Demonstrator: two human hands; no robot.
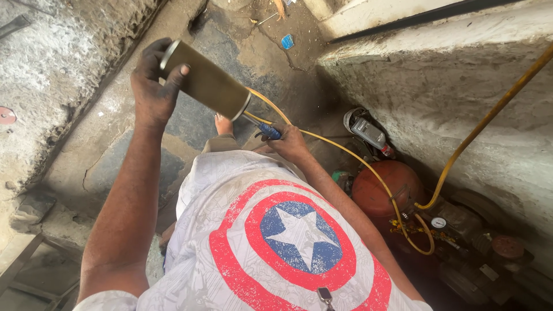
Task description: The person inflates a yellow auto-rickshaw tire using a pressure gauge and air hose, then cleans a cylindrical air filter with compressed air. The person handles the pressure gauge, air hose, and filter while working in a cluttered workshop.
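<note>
A person's grimy left hand (152, 86) holds a brown cylinder (205, 80) up above the cracked concrete floor (109, 155), fingers wrapped around its metal-rimmed end. The right hand (288, 143) is clenched on a blue-handled air gun (266, 130), whose nozzle points at the cylinder's other end. A yellow hose (368, 168) runs from the gun to a red compressor tank (383, 187) standing against the wall (461, 98) at the floor's right edge.
</note>
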